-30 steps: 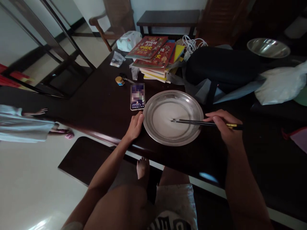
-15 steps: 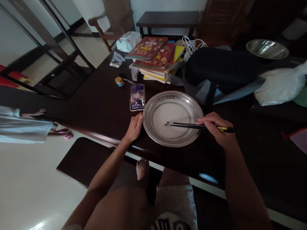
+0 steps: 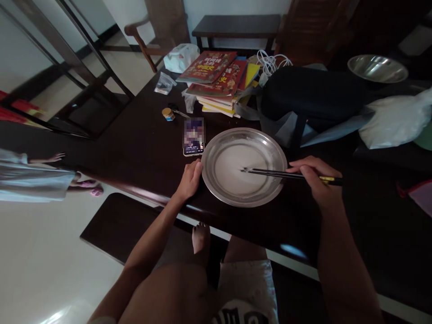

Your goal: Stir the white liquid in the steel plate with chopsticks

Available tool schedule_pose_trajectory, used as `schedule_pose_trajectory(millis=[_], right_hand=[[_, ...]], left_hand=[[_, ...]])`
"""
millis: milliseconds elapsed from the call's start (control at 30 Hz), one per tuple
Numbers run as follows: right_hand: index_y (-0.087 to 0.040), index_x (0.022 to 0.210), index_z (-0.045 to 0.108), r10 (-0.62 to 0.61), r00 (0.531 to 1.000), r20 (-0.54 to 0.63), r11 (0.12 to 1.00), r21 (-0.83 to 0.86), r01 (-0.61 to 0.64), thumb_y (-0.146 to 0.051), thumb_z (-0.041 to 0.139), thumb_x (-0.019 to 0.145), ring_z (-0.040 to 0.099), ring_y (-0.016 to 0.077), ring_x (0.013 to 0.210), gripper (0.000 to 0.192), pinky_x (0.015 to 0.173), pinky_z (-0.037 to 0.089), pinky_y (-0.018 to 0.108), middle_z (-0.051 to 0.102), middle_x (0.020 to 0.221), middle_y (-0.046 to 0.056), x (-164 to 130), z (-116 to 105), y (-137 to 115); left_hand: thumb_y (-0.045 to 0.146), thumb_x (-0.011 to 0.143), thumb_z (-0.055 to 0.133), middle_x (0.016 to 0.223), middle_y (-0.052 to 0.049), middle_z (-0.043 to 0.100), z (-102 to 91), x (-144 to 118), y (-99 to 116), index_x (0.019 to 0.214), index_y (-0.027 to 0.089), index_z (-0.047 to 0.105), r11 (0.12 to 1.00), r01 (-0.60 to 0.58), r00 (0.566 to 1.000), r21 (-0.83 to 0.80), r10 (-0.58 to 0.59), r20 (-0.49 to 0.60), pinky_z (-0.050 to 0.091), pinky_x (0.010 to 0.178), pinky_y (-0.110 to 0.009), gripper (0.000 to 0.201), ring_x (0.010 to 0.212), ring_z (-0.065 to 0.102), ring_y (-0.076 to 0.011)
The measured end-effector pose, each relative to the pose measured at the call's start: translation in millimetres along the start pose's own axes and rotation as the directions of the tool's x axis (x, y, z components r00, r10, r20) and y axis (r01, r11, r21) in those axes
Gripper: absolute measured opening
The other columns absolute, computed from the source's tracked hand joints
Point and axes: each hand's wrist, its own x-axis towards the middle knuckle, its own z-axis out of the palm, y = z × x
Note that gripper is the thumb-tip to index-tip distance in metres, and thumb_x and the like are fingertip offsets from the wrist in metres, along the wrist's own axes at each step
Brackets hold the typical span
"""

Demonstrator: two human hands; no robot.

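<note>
The right hand [image 3: 315, 182] is closed around a pair of dark chopsticks [image 3: 273, 173], gripping them near their yellow-banded back ends. The sticks lie almost level, pointing toward nine o'clock, and their tips sit together over the middle of a round stainless-steel plate [image 3: 216, 189], above the pale floor of the dish; whether the tips touch the metal cannot be told.

The left hand [image 3: 190, 180] rests on the dark wooden table [image 3: 135, 153] at the plate's nine o'clock side, fingers loosely curled, with the thumb against the rim. It holds nothing.

The plate stands near the table's front edge, directly ahead of the person. Just beyond the left hand, at the plate's ten o'clock, lies a phone [image 3: 193, 136] with its screen lit. Farther off at eleven o'clock stands a small jar with a gold lid [image 3: 168, 114]. At twelve o'clock a stack of books [image 3: 219, 81] lies, and beside it at one o'clock a black bag [image 3: 310, 96]. A steel bowl [image 3: 377, 68] sits far off at two o'clock, with a white plastic bag [image 3: 394, 119] nearer.
</note>
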Motion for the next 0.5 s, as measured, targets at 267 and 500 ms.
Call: schedule_pose_trajectory(millis=[267,500], right_hand=[[-0.033,0.101,0.082,-0.017,0.999,0.046,1.0,-0.013,0.017,-0.032,0.064,0.1,0.074,0.0231,0.088,0.018,0.08,0.059,0.041,0.082,0.091,0.002,0.4,0.4,-2.0],[-0.033,0.102,0.081,-0.031,0.994,0.104,0.999,0.025,0.028,-0.03,0.064,0.099,0.074,0.0229,0.086,0.018,0.079,0.06,0.041,0.082,0.089,0.002,-0.3,2.5,-2.9]], left_hand=[[0.068,0.106,0.019,0.082,-0.007,0.067,-0.3,-0.8,-0.3,0.08,0.023,0.058,1.0,0.012,1.0,0.011,-0.012,-0.001,0.051,0.088,-0.042,0.065,0.08,0.06,-0.0228],[0.068,0.105,0.021,0.077,-0.006,0.064,-0.4,-0.1,-0.9,0.077,0.023,0.057,1.0,-0.002,1.0,-0.006,0.002,0.0,0.05,0.084,-0.04,0.064,0.077,0.058,-0.0221]])
